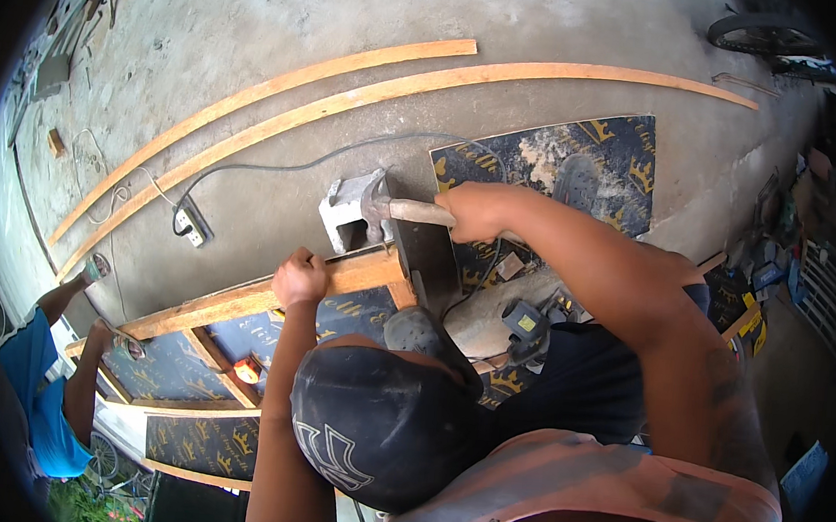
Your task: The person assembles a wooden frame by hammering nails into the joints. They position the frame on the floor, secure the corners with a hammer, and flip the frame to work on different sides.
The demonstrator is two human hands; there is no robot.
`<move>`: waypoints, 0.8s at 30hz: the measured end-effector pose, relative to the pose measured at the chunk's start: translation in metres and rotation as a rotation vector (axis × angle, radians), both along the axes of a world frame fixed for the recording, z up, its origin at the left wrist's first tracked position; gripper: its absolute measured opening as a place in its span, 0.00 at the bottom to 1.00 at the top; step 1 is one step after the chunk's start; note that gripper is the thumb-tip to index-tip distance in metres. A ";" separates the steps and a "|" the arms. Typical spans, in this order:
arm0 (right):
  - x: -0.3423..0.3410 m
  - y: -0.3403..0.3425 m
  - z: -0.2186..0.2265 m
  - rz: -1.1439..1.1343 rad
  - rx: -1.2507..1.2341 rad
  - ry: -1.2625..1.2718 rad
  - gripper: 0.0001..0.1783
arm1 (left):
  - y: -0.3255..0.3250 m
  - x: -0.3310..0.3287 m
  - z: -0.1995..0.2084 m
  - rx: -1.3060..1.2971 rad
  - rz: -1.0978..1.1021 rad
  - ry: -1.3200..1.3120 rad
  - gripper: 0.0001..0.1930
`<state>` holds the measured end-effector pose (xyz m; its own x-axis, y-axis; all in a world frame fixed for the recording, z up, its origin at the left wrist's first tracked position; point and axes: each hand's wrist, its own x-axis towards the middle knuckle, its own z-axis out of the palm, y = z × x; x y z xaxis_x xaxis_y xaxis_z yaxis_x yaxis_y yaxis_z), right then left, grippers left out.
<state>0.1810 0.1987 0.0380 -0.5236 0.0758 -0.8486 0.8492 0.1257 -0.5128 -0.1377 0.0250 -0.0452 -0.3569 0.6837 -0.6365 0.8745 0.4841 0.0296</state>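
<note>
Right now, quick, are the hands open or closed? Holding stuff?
Left hand: curled closed on the wooden beam; can't tell if it holds anything.
Right hand: closed, holding the hammer by its handle.

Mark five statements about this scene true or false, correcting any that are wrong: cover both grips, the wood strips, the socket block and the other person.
1. The right grip holds a hammer. True.
2. The left grip is on the hammer's handle. False: it is on the wooden frame.
3. Two long wood strips lie on the floor. True.
4. The white socket block sits on top of the wooden frame. False: it lies on the floor.
5. Another person, at the picture's left, wears something blue. True.
</note>
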 end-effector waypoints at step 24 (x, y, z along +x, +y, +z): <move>0.007 0.005 -0.004 -0.294 -0.049 0.017 0.21 | -0.008 -0.002 -0.003 0.081 -0.038 0.015 0.14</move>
<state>0.1879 0.2032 0.0336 -0.4992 0.1854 -0.8464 0.8370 -0.1495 -0.5264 -0.1397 0.0170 -0.0484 -0.3385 0.7458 -0.5738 0.8929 0.4470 0.0542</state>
